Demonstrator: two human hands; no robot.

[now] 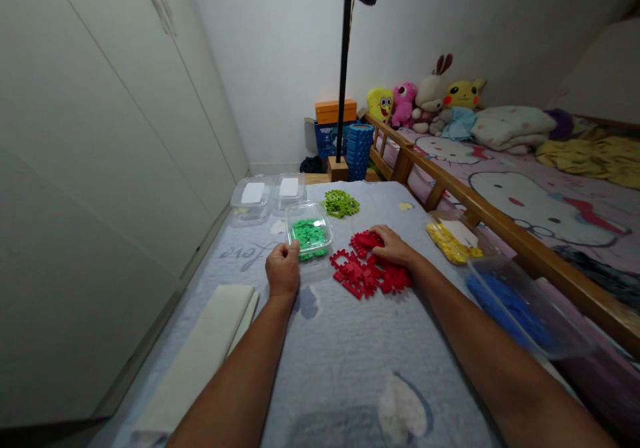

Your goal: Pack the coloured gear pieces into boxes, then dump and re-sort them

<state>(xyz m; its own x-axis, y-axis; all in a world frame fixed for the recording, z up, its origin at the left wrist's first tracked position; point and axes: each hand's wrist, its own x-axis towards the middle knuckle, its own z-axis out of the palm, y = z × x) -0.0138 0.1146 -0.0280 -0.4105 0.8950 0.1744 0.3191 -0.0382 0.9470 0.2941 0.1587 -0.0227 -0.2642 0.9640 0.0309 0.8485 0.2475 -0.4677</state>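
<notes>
Red plastic pieces with toothed edges lie in a loose, overlapping heap near the middle of a pale blue-grey cloth, slightly right of centre. At the heap's far right side the person's right hand reaches in from the right, fingers bent down onto the red; whether they are closed on a piece cannot be told, since the fingertips are partly hidden. To the left, the left hand is curled into a loose fist, its thumb and fingers clamped on the near left corner of a clear container. Bright green pieces show through that container's plastic. The two hands are apart, with the container and part of the red heap between them.

Just beyond the red heap, lime-green pieces sit in a low pile. At the far left, two clear boxes stand side by side, each bearing a white rectangle. Along the right edge, a box of yellow pieces stands farther off, and a clear bin with blue pieces stands nearer. A folded white sheet lies at the near left. Past the right edge runs a wooden bed rail, with plush toys on the bed's far end.
</notes>
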